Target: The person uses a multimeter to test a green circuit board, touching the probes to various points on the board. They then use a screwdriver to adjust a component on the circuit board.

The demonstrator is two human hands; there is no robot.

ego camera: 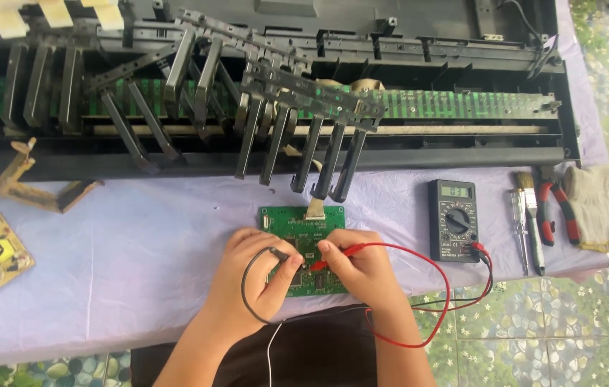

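At the near edge of the desk [103,287], my left hand [250,276] has its fingers pinched narrow on the black probe [286,256], and my right hand [362,269] has its fingers closed on the red probe [333,256]. Both tips rest on the green circuit board [283,218], which lies flat on the cloth between my hands. Risk noted: the tips sit close together, so a slip could bridge neighbouring pins. The red lead [440,287] loops off the desk edge and could snag my wrist, dragging the meter [455,220] just right of the board. Beyond, loose black keys [319,161] of the opened keyboard [426,107] overhang the board's ribbon cable [315,209] and could knock it.
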